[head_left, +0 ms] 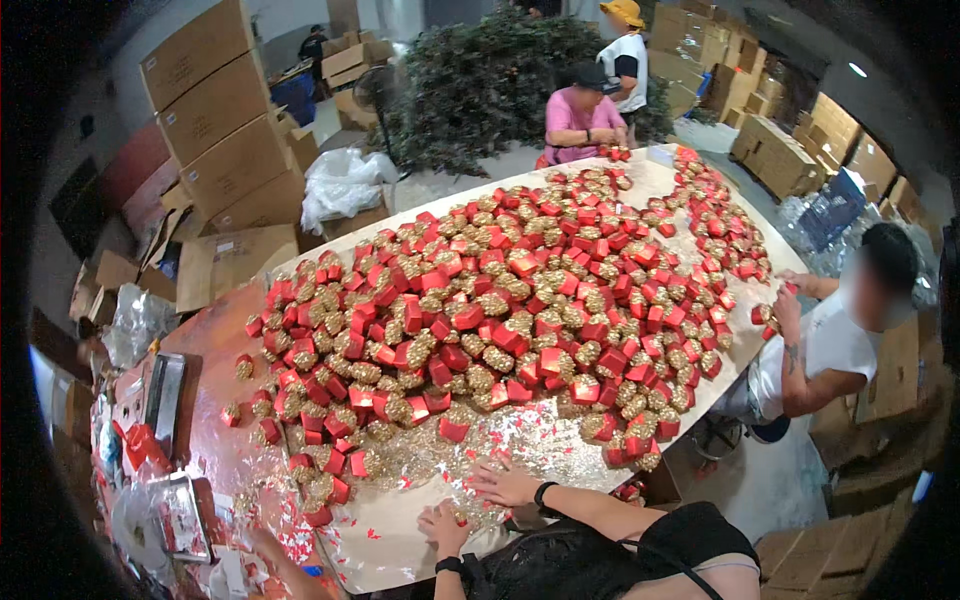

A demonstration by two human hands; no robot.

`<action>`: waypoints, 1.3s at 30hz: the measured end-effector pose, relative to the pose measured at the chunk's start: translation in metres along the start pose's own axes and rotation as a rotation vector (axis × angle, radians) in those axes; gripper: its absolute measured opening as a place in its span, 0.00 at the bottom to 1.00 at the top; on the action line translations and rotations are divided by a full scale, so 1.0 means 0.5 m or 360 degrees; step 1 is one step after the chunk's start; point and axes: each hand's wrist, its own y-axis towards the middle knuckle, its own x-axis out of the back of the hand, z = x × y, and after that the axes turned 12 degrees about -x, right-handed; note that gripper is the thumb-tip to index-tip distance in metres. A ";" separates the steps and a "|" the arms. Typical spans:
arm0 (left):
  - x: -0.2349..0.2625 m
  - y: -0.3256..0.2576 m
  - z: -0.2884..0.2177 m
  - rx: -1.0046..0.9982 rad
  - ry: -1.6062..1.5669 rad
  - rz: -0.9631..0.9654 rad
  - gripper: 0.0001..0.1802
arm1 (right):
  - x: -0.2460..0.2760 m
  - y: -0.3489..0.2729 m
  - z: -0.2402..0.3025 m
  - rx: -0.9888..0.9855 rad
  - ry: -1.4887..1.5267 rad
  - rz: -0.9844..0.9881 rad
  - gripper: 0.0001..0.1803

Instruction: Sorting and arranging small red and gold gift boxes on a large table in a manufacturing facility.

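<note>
My left hand (441, 526), with a black band on its wrist, lies on the pale tabletop (400, 550) near the front edge, fingers apart, next to a small gold piece. My right hand (503, 484), with a black watch on its wrist, rests flat a little further in, fingers spread over loose gold glitter and red scraps (440, 465). Neither hand holds anything. Just beyond them a big heap of small red boxes and gold glittery ornaments (500, 300) covers most of the table.
A seated person (840, 340) works at the table's right edge, and two more people (585, 110) stand at the far end by a dark green bush. Cardboard boxes (220, 130) are stacked left and right. A bare forearm (275, 560) and trays of red pieces are at the lower left.
</note>
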 end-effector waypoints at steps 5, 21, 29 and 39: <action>-0.061 0.027 0.052 -0.0181 0.0063 -0.0065 0.41 | 0.043 0.034 -0.031 -0.0251 -0.0140 0.0435 0.28; -0.007 0.029 -0.017 0.0089 -0.0082 0.0221 0.41 | 0.032 0.078 -0.084 -0.0542 0.0056 0.0030 0.34; -0.020 0.022 -0.016 0.0085 -0.0053 -0.0042 0.40 | 0.009 0.145 -0.081 -0.0556 -0.0031 -0.0152 0.30; -0.023 0.010 -0.025 0.0117 -0.0031 -0.0078 0.40 | 0.001 0.014 -0.003 -0.0571 0.0019 -0.0067 0.33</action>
